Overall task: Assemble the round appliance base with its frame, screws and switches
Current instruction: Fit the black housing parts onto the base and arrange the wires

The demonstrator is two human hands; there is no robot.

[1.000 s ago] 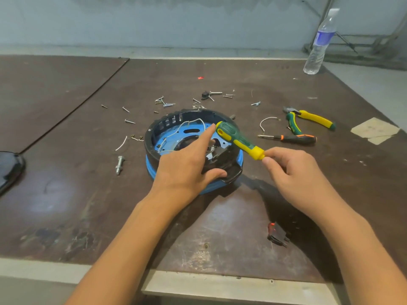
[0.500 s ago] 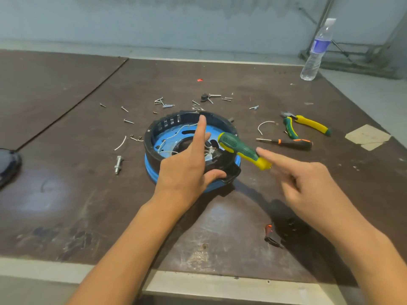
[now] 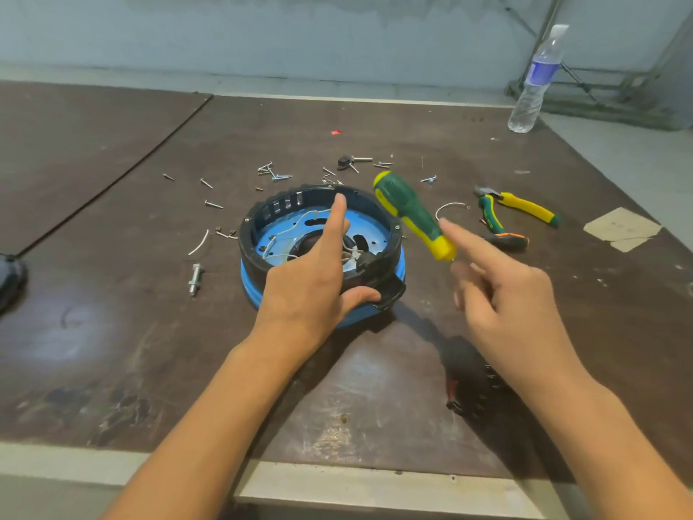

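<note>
The round appliance base (image 3: 378, 227), blue with a black ring frame and white wires inside, lies at the table's centre. My left hand (image 3: 311, 283) rests on its near rim, thumb against the black front tab and index finger pointing up over the inside. My right hand (image 3: 506, 294) holds a green-and-yellow screwdriver (image 3: 410, 212) by its yellow end, just right of the base. The handle tilts up and away, and my index finger lies stretched along it. Its shaft is hidden. A black switch with a red rocker (image 3: 455, 392) lies in shadow under my right forearm. Loose screws (image 3: 273, 173) are scattered behind the base.
Yellow-green pliers (image 3: 517, 208) and a small orange-black screwdriver (image 3: 506, 240) lie right of the base. A bolt (image 3: 195, 277) and wire pieces (image 3: 198, 242) lie to its left. A water bottle (image 3: 536, 80) stands far right, and a black object (image 3: 9, 283) sits at the left edge.
The screwdriver has swung off the base, up and to the right, in my right hand. My right index finger has straightened. My left index finger has lifted while the hand stays on the base.
</note>
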